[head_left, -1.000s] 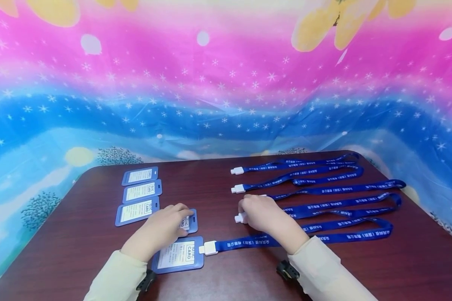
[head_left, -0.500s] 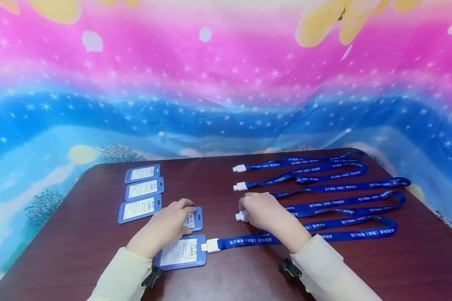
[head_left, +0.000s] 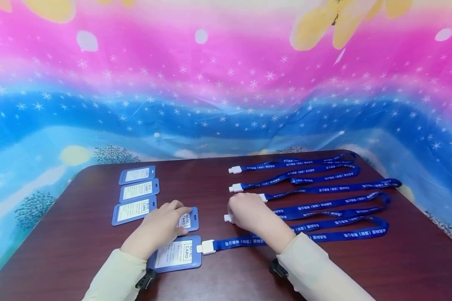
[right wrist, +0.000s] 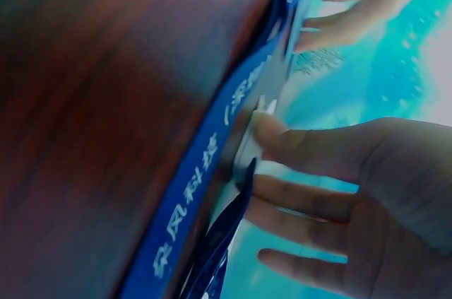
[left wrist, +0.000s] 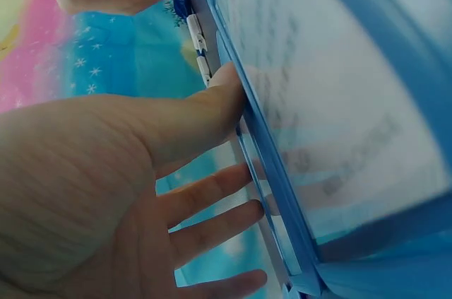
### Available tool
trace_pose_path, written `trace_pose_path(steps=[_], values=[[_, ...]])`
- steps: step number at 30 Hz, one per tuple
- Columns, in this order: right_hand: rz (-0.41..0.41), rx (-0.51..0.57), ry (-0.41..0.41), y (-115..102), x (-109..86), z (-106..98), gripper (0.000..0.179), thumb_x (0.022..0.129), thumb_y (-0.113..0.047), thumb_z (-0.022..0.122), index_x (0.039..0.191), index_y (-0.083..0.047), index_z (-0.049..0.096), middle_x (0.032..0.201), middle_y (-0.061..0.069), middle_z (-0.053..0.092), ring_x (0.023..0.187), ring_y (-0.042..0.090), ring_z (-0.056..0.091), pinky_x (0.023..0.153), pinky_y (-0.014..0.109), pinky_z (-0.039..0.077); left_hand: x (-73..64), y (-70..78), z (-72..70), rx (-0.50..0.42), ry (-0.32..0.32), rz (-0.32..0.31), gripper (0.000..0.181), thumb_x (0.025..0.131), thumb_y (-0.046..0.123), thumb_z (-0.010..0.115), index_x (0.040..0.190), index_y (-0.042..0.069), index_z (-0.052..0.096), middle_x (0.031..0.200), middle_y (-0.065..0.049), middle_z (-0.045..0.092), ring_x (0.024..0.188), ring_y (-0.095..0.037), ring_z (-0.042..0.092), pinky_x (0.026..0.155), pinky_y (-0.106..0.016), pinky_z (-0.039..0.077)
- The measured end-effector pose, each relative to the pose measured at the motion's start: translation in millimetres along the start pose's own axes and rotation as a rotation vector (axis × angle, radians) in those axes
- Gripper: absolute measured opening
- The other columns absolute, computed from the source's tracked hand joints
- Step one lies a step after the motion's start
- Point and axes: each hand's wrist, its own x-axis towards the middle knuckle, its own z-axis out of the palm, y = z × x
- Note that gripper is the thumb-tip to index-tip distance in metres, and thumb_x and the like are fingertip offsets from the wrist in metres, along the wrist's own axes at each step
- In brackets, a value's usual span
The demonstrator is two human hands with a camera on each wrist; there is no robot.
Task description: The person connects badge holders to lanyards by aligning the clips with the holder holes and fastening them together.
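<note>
My left hand (head_left: pixel 156 228) holds a blue ID card holder (head_left: pixel 187 220) flat on the table, thumb at its near edge and forefinger at its far side. Level with it, my right hand (head_left: pixel 250 212) pinches the white clip (head_left: pixel 227 218) of a blue lanyard; in the right wrist view the thumb lies on this clip (right wrist: pixel 248 145). The clip and holder are apart. Closer to me, another card holder (head_left: pixel 173 256) is joined by a white clip (head_left: pixel 209 247) to its lanyard (head_left: pixel 233 243). That holder (left wrist: pixel 339 101) fills the right of the left wrist view.
Three more card holders (head_left: pixel 137 174) lie in a column at the back left of the dark red table (head_left: pixel 196 179). Several blue lanyards (head_left: pixel 342 187) stretch across the right side, white clips (head_left: pixel 235 187) facing left. A colourful printed cloth (head_left: pixel 218 83) hangs behind.
My right hand has drawn the pinched clip a little left, towards the held card holder. A neighbouring lanyard's clip now shows behind it. The left hand stays on its holder.
</note>
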Motion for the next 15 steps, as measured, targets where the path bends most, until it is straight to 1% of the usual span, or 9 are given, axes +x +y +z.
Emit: trace_pose_path(steps=[2,4,8,12,15], values=[[-0.023,-0.037,0.009,-4,4.1,1,0.01,0.08,-0.019,0.084,0.086,-0.012,0.08,0.08,0.001,0.072,0.07,0.014,0.065,0.069,0.031,0.059,-0.1,-0.4,0.0,-0.003,-0.002,-0.007,0.057,0.08,0.024,0.084,0.132,0.013,0.064,0.125,-0.009,0.06,0.113,-0.029,0.057,0.092,-0.054,0.05],[-0.037,-0.066,0.005,-8,8.3,1,0.01,0.081,-0.02,0.084,0.085,-0.013,0.08,0.079,0.0,0.072,0.07,0.014,0.065,0.069,0.031,0.059,0.4,-0.9,0.4,-0.003,-0.004,-0.01,0.059,0.081,0.025,0.083,0.133,0.009,0.062,0.126,-0.01,0.059,0.115,-0.03,0.056,0.093,-0.055,0.049],[-0.057,-0.09,-0.014,-15,16.0,2,0.009,0.082,-0.022,0.083,0.088,-0.015,0.08,0.08,-0.001,0.072,0.074,0.014,0.067,0.073,0.031,0.059,1.1,-2.3,1.9,-0.006,-0.011,-0.02,0.063,0.081,0.027,0.083,0.134,0.003,0.059,0.128,-0.013,0.057,0.115,-0.03,0.055,0.096,-0.053,0.048],[-0.074,-0.068,-0.045,-21,23.2,2,0.01,0.084,-0.022,0.081,0.091,-0.015,0.08,0.084,-0.001,0.073,0.077,0.014,0.068,0.075,0.029,0.058,1.5,-5.5,3.1,-0.024,-0.014,-0.038,0.062,0.08,0.029,0.084,0.133,0.004,0.06,0.124,-0.012,0.057,0.108,-0.027,0.055,0.094,-0.05,0.05],[-0.078,-0.026,-0.081,-25,27.8,1,0.012,0.084,-0.022,0.081,0.094,-0.016,0.081,0.089,-0.002,0.074,0.083,0.014,0.068,0.077,0.03,0.058,1.4,-7.8,3.3,-0.047,-0.018,-0.045,0.062,0.081,0.03,0.083,0.133,0.006,0.061,0.123,-0.011,0.057,0.105,-0.025,0.055,0.092,-0.049,0.052]])
